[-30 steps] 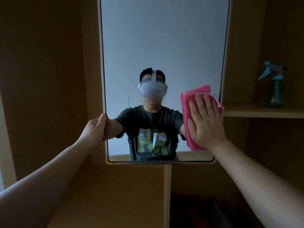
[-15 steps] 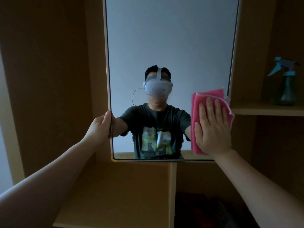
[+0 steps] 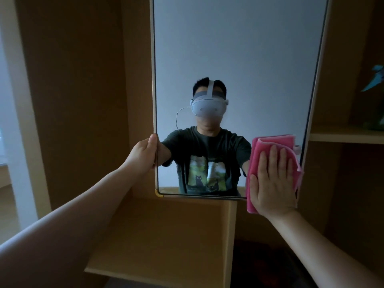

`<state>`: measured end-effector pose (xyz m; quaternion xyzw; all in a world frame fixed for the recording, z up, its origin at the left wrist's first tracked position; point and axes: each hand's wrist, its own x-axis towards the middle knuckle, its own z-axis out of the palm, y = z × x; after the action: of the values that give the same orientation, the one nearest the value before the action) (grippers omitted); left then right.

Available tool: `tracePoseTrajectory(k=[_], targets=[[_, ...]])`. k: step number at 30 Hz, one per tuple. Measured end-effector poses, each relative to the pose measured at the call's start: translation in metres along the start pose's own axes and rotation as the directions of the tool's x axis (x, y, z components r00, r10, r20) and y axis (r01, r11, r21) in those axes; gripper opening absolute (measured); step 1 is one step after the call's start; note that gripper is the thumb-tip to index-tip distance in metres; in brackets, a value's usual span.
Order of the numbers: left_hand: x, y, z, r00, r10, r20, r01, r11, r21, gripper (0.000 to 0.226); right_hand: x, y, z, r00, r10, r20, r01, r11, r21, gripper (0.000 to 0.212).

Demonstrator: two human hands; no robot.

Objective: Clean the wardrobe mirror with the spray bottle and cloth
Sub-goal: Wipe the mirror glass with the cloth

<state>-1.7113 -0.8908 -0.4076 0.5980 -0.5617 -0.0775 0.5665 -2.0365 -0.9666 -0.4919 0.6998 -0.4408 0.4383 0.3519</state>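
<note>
The tall wardrobe mirror (image 3: 239,48) fills the upper middle of the head view and reflects a person with a headset. My left hand (image 3: 143,154) grips the mirror's left edge, thumb on the frame. A folded pink cloth (image 3: 270,142) lies flat on the glass at the lower right corner. My right hand (image 3: 272,181) presses on it with fingers spread and flat. The spray bottle (image 3: 376,84), teal-headed with a green body, stands on a shelf at the far right, mostly cut off by the frame edge.
A wooden shelf (image 3: 345,138) juts out to the right of the mirror. Below the mirror is a wooden compartment with a vertical divider (image 3: 230,235). Dark wooden wardrobe panels (image 3: 79,90) stand to the left, with a bright opening at the far left.
My right hand has slid the pink cloth down the mirror's right side to its bottom corner. My left hand keeps its grip on the left edge. The view has shifted left.
</note>
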Motion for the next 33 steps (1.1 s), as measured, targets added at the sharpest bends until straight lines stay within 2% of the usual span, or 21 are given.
tracePoseTrajectory(k=[3,6,10,14,23,30,33], targets=[[-0.001,0.002,-0.001,1.000,0.001,0.000,-0.001,1.000,-0.023,0.057,0.000,-0.014,0.004,0.999,-0.048,0.003,0.048,0.999,0.006,0.064],[-0.003,0.003,-0.001,0.999,0.038,-0.007,-0.038,0.999,-0.004,0.057,-0.001,-0.042,0.011,0.986,-0.167,0.027,0.166,0.986,0.029,0.066],[-0.005,0.002,0.000,0.998,0.066,-0.004,-0.066,0.998,-0.006,0.060,-0.005,-0.096,0.019,0.935,-0.354,0.022,0.351,0.931,0.098,0.066],[-0.007,0.005,-0.001,0.998,0.055,0.002,-0.055,0.998,-0.005,0.060,-0.006,-0.143,0.024,0.884,-0.466,0.031,0.459,0.880,0.117,0.066],[-0.008,0.009,-0.002,0.999,0.025,0.025,-0.025,1.000,0.000,0.059,-0.004,-0.147,0.023,0.782,-0.610,0.127,0.596,0.792,0.134,0.066],[-0.011,0.010,-0.002,1.000,0.019,0.013,-0.019,1.000,-0.025,0.055,-0.003,-0.148,0.014,0.715,-0.698,0.041,0.660,0.693,0.289,0.048],[-0.012,0.011,-0.005,0.999,-0.030,0.024,0.031,0.999,-0.034,0.058,0.005,-0.145,0.007,0.687,-0.727,-0.017,0.666,0.620,0.416,0.035]])
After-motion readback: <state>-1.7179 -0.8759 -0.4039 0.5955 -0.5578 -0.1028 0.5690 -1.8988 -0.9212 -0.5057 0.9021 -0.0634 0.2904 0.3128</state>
